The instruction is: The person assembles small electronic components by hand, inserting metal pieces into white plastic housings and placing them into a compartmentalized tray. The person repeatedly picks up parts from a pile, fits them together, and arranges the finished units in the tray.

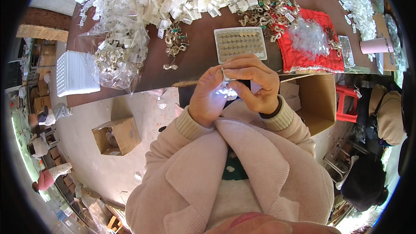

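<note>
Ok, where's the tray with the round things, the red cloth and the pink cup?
tray of round pieces [240,43], head view, middle of the tray.
red cloth [289,54], head view, bare left part.
pink cup [375,45], head view, its side.

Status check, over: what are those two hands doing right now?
Left hand and right hand together pinching a small white plastic piece. Filled tray beyond on the table. Nothing between.
</note>
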{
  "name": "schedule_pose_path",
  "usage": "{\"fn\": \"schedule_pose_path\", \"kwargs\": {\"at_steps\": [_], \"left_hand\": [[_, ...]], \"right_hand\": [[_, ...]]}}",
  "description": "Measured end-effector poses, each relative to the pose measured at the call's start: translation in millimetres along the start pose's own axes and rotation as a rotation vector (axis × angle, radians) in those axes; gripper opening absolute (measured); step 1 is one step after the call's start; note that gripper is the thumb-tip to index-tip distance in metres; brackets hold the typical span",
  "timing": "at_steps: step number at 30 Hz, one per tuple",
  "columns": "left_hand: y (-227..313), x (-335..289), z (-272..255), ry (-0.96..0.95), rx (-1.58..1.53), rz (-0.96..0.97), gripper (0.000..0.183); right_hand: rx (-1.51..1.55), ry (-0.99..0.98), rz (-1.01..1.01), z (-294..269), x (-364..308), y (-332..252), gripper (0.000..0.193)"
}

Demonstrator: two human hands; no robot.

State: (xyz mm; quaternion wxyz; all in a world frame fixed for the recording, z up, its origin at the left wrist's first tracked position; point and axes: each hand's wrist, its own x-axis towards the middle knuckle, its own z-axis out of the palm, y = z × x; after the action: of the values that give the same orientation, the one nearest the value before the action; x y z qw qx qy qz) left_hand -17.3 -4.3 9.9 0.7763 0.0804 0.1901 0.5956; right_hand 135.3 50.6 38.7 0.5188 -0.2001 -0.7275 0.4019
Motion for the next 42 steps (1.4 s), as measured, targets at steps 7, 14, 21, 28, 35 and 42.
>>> {"fn": "schedule_pose_path", "kwargs": {"at_steps": [7, 14, 21, 28, 35, 42], "left_hand": [[-2, 1, -2, 0.000, -0.063, -0.002, 0.043], [-13, -2, -1, 0.048, 0.029, 0.039, 0.050], [-18, 4, -2, 0.192, 0.103, -0.028, 0.032], [-26, 14, -11, 0.004, 0.044, -0.069, 0.019], [-25, 18, -6, 0.012, 0.065, -0.060, 0.016], [-25, 19, -5, 0.072, 0.148, -0.084, 0.019]], "right_hand": [[-0.103, 0.055, -0.053, 9, -2, 2, 0.035], [-0.162, 0.144, -0.045, 16, -7, 5, 0.026], [-0.408, -0.026, -0.053, -11, -33, 5, 0.038], [-0.844, 0.400, 0.332, -101, -50, 25, 0.025], [-1.188, 0.235, 0.222, -127, -58, 47, 0.030], [-0.987, 0.292, 0.284, -126, -78, 31, 0.020]]}}
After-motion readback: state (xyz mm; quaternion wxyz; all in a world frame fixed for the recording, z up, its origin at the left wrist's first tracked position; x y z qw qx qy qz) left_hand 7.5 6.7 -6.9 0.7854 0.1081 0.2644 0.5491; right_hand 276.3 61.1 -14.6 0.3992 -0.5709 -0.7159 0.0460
